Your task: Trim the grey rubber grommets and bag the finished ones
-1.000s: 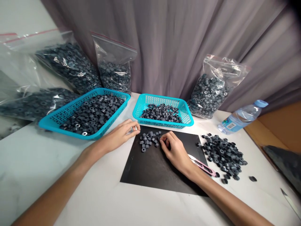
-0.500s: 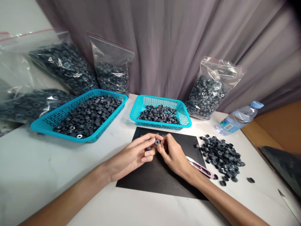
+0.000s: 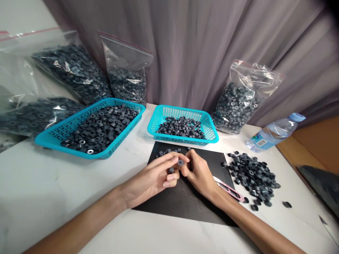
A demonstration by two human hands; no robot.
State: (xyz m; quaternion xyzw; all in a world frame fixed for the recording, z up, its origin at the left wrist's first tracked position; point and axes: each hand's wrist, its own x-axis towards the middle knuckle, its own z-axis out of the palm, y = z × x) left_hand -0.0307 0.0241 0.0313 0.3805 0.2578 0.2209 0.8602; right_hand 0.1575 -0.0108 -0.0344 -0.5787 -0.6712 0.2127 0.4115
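Note:
My left hand pinches a small dark grey ring-shaped spacer between thumb and fingertips, its hole facing me. A second spacer rests against the curled fingers of the same hand. Close on the right, my right hand has its fingers drawn together beside the pinched spacer; what they hold, if anything, is hidden. Both hands are above a black mat. Behind them a few spacers lie along the mat's far edge. A pink-handled cutter lies partly under my right forearm.
Two turquoise baskets, a left one and a middle one, hold spacers. Loose spacers are heaped in a pile on the right. Zip bags of spacers stand behind, near a water bottle. Another blade lies far right.
The view has shifted slightly. My right fingertips have moved a little off the pinched spacer's face, and more spacers show behind my left hand. My left hand keeps its pinch.

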